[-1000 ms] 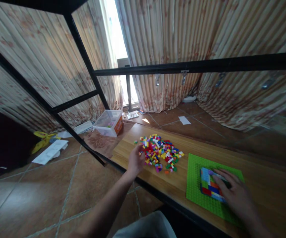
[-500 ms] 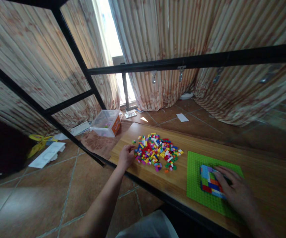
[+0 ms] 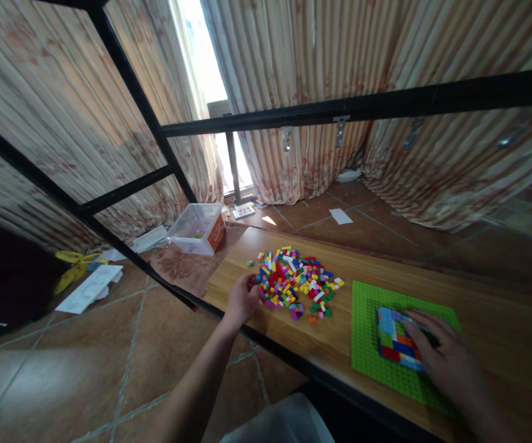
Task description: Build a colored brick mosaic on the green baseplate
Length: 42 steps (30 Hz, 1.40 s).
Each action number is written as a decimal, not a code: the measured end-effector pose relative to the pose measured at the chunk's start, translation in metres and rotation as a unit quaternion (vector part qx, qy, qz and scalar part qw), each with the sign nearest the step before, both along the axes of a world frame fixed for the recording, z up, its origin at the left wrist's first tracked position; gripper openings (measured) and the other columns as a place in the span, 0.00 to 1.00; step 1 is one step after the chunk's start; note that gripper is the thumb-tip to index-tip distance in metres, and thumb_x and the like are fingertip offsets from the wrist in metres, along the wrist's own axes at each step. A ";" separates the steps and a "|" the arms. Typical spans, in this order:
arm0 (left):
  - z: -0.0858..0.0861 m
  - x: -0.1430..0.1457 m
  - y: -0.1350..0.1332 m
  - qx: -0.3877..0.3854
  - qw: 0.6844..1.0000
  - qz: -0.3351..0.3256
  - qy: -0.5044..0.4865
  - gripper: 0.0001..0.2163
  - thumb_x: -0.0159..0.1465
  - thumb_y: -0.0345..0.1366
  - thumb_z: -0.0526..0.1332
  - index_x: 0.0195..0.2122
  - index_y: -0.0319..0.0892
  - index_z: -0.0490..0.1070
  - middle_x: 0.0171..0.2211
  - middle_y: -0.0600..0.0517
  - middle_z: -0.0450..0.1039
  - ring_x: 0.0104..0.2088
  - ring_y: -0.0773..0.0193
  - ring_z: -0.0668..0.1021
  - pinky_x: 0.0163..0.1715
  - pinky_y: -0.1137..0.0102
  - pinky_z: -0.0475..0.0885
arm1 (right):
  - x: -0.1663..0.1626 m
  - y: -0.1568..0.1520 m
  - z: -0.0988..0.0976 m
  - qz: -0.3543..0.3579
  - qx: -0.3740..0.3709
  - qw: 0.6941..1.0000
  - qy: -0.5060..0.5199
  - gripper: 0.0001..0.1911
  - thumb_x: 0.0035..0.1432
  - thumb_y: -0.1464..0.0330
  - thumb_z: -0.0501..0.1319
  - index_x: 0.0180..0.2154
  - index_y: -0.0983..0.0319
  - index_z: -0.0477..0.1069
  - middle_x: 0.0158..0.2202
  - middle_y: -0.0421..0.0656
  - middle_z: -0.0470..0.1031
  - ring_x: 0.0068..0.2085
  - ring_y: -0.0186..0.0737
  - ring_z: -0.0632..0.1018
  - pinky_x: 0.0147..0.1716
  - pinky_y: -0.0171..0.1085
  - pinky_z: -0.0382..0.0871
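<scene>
A pile of small coloured bricks [image 3: 296,282] lies on the wooden table [image 3: 353,258]. My left hand [image 3: 242,298] rests at the pile's left edge, fingers curled in a pinch; what they hold is too small to make out. To the right lies a green baseplate [image 3: 367,344] with a patch of blue, red and white bricks [image 3: 392,338] built on it. My right hand [image 3: 445,357] lies flat over that patch with its fingers spread on the bricks.
A clear plastic tub [image 3: 198,229] stands on the floor left of the table. Papers [image 3: 90,286] and a yellow object [image 3: 74,263] lie on the tiled floor. A black metal frame [image 3: 339,111] crosses above the table. Curtains hang behind.
My left hand drew back from the pile to its left edge and closed its fingers. My right hand stayed on the built bricks.
</scene>
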<state>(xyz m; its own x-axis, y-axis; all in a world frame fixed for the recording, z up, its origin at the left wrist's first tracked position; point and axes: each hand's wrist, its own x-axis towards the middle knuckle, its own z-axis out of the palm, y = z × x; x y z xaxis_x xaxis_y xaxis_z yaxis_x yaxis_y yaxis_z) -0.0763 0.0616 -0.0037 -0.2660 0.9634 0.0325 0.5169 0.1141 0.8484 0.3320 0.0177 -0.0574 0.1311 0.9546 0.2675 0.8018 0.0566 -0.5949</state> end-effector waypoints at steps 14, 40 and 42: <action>0.016 0.037 0.049 0.069 0.980 -0.075 0.170 0.16 0.60 0.28 0.56 0.47 0.43 0.74 0.41 0.48 0.74 0.37 0.63 0.76 0.43 0.68 0.71 | 0.002 -0.001 -0.005 0.001 -0.003 1.000 -0.004 0.25 0.58 0.47 0.50 0.44 0.56 0.73 0.50 0.46 0.74 0.53 0.52 0.73 0.57 0.53 0.62; 0.030 0.034 0.102 0.065 0.876 -0.353 0.323 0.25 0.49 0.21 0.55 0.48 0.44 0.74 0.44 0.48 0.77 0.45 0.57 0.77 0.50 0.67 0.69 | -0.006 -0.003 -0.003 -0.009 0.019 1.000 -0.018 0.26 0.60 0.48 0.48 0.45 0.57 0.73 0.50 0.46 0.74 0.54 0.51 0.72 0.56 0.54 0.62; 0.030 0.030 0.098 0.064 0.875 -0.352 0.326 0.26 0.50 0.21 0.55 0.50 0.42 0.73 0.45 0.47 0.76 0.46 0.58 0.76 0.50 0.68 0.70 | -0.007 -0.004 -0.002 -0.008 0.021 1.000 -0.019 0.26 0.60 0.48 0.48 0.46 0.57 0.73 0.50 0.46 0.74 0.54 0.51 0.72 0.56 0.53 0.62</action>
<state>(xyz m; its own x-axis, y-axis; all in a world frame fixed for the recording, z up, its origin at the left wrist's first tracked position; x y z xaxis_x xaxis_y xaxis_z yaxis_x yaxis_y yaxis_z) -0.0467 0.1596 0.0265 0.5067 0.8588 0.0762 0.8001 -0.5013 0.3293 0.3253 0.0141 -0.0594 0.1360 0.9404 0.3117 0.8249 0.0668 -0.5614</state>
